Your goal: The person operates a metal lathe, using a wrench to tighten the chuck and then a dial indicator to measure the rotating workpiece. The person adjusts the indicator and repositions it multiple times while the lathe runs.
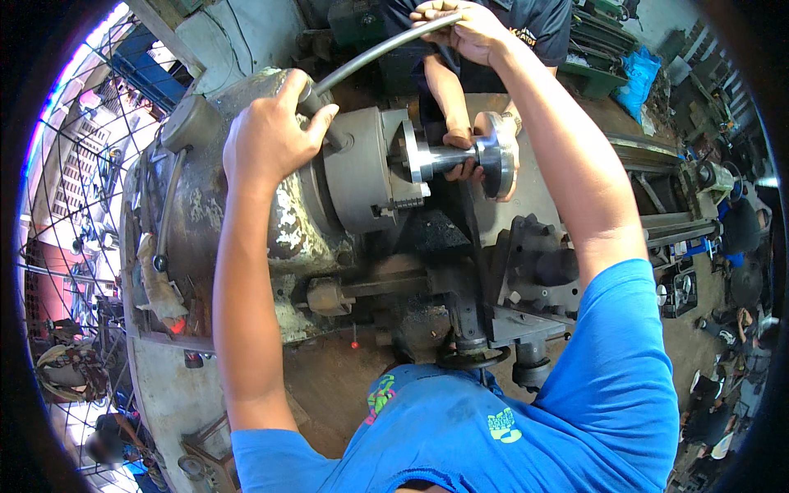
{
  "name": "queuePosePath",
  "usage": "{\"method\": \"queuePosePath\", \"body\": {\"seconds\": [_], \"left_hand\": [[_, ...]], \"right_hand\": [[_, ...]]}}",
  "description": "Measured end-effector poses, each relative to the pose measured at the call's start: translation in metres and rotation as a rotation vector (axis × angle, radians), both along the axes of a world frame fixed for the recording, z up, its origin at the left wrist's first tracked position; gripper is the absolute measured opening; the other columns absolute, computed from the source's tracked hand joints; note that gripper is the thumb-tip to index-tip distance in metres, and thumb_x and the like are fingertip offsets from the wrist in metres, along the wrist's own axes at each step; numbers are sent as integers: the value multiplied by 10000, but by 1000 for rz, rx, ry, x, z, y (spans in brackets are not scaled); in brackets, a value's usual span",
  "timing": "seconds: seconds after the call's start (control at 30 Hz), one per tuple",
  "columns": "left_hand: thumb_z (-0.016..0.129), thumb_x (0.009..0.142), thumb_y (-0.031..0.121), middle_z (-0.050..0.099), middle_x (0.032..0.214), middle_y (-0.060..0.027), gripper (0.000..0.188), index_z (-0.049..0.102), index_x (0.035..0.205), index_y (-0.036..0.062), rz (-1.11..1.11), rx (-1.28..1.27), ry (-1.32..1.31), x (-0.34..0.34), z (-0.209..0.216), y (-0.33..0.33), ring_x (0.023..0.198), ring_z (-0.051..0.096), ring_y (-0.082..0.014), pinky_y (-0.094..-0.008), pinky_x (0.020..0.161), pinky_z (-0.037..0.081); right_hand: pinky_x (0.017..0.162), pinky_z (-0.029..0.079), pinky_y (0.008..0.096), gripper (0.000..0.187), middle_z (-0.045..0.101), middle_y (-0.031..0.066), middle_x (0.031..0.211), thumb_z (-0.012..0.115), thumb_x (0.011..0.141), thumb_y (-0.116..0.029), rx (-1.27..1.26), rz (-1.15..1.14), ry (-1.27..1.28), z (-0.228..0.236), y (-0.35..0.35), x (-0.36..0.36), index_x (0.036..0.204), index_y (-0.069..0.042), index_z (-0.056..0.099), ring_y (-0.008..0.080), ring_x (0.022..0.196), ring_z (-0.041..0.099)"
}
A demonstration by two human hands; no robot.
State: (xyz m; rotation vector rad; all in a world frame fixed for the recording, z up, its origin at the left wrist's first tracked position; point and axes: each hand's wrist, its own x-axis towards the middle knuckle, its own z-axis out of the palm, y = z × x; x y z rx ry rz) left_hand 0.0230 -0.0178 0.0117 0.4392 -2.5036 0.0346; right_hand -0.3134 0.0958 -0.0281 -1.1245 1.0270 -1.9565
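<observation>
My left hand (275,135) wraps round the head of a chuck key (330,131), its thumb lying along the near side. The key stands in the side of a lathe chuck (352,177). From the key's head a long, slightly curved metal bar (378,54) runs up to the right. My right hand (472,33) is closed round its far end. A shiny flanged metal shaft (444,158) sits at the chuck jaws, with a wide disc (498,164) at its right. A co-worker's hands (459,138) hold that shaft from the far side.
The worn lathe headstock (283,218) stands at left, with a lever (171,209) on it. A tool post (538,255) and carriage sit right of the chuck, near my body. The co-worker (534,20) stands opposite. A blue plastic bag (639,80) lies at the far right.
</observation>
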Motion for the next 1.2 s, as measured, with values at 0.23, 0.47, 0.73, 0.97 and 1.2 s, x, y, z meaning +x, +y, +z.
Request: {"method": "queuePosePath", "body": {"seconds": [0.23, 0.47, 0.73, 0.97, 1.2], "left_hand": [[776, 722, 181, 701, 885, -199, 507, 541, 1162, 90, -46, 178, -137, 3, 9, -8, 827, 682, -398, -432, 722, 513], [652, 729, 120, 699, 915, -205, 425, 593, 1149, 105, -74, 188, -128, 0, 12, -13, 879, 670, -407, -463, 770, 512], [547, 808, 165, 704, 1035, -185, 322, 659, 1109, 145, 170, 47, -246, -13, 15, -12, 1002, 661, -402, -504, 861, 531], [633, 786, 261, 702, 982, -204, 423, 634, 1201, 177, -100, -235, -35, -27, 12, -35, 934, 676, -404, -509, 811, 546], [676, 741, 219, 714, 960, -194, 428, 619, 1162, 166, 113, -95, -180, -2, 9, -10, 917, 693, -390, -512, 808, 554]], "right_hand": [[677, 526, 300, 164, 657, 58, 818, 589, 936, -185, -3, -286, 174, 49, 24, 29, 967, -43, 665, 167, 749, 638], [766, 531, 485, 333, 698, 228, 833, 554, 897, -317, 640, -502, 1518, 75, 8, 65, 800, -58, 740, 396, 781, 681], [955, 497, 494, 632, 716, 219, 1013, 368, 992, -518, 956, -599, 1563, 73, 13, 90, 1024, -1, 729, 393, 1057, 663], [864, 531, 491, 478, 709, 234, 944, 424, 927, -365, 901, -735, 1606, 67, 13, 99, 908, -10, 743, 420, 920, 689], [874, 521, 501, 506, 701, 257, 980, 425, 946, -394, 923, -688, 1643, 72, 18, 103, 948, 8, 732, 415, 946, 687]]}}
